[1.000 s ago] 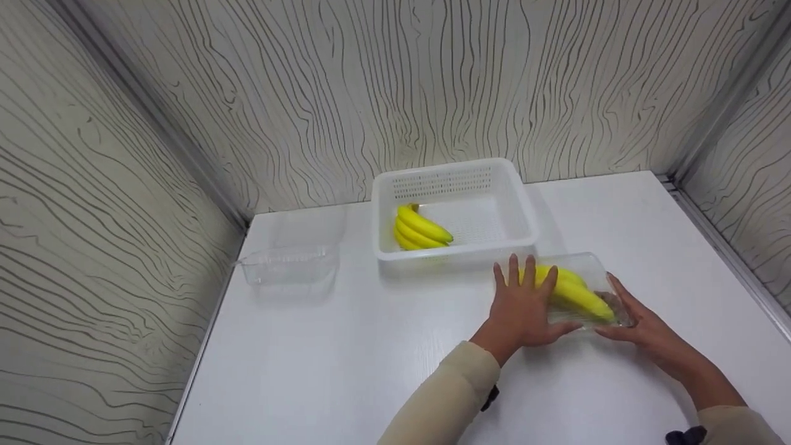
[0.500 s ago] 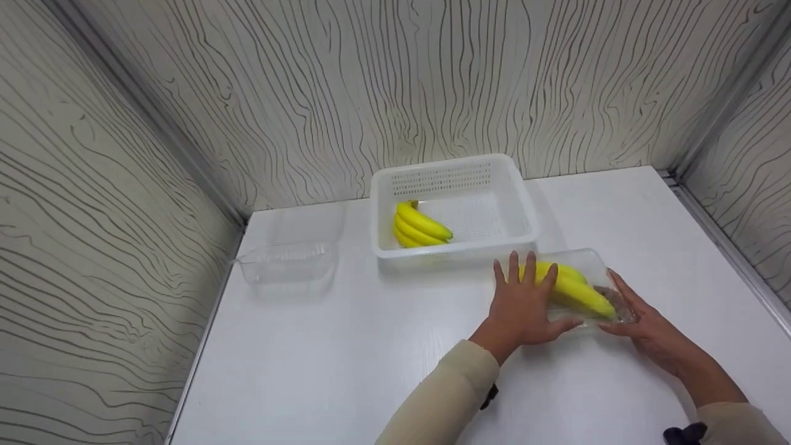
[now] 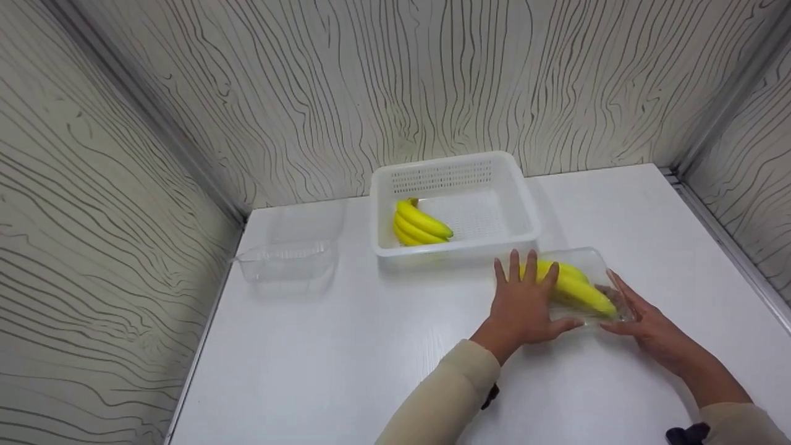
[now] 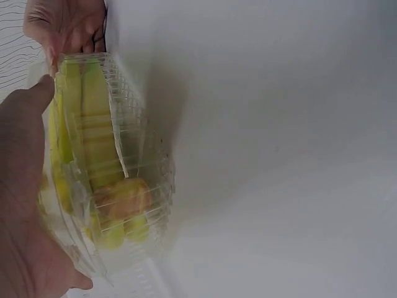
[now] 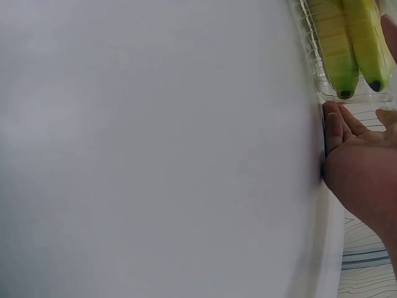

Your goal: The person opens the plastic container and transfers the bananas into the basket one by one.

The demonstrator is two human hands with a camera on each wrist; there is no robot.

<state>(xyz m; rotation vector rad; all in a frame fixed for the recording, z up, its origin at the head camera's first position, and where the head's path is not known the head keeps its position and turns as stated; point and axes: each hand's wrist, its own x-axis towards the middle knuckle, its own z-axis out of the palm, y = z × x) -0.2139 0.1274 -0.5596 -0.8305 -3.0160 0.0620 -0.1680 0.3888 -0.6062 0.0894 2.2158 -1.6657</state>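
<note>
A clear plastic container (image 3: 584, 259) with a bunch of bananas (image 3: 581, 292) inside lies on the table in front of the basket. My left hand (image 3: 522, 309) rests on its left part with spread fingers, thumb toward the near edge. My right hand (image 3: 649, 327) holds its right end between thumb and fingers, and some of these fingers show through the plastic. In the left wrist view the container's ribbed side (image 4: 146, 167) and the banana stem (image 4: 127, 198) are visible. Banana tips (image 5: 356, 87) point toward my right hand in the right wrist view.
A white plastic basket (image 3: 457, 250) stands at the back of the table, with another banana bunch (image 3: 420, 225) in its left part. At the left edge an empty clear container (image 3: 287, 262) stands with its lid up. Patterned panels (image 3: 432, 80) enclose the table (image 3: 321, 358).
The hands and container hold almost the same place. The view has shifted slightly, so the basket and table sit a little higher in the picture.
</note>
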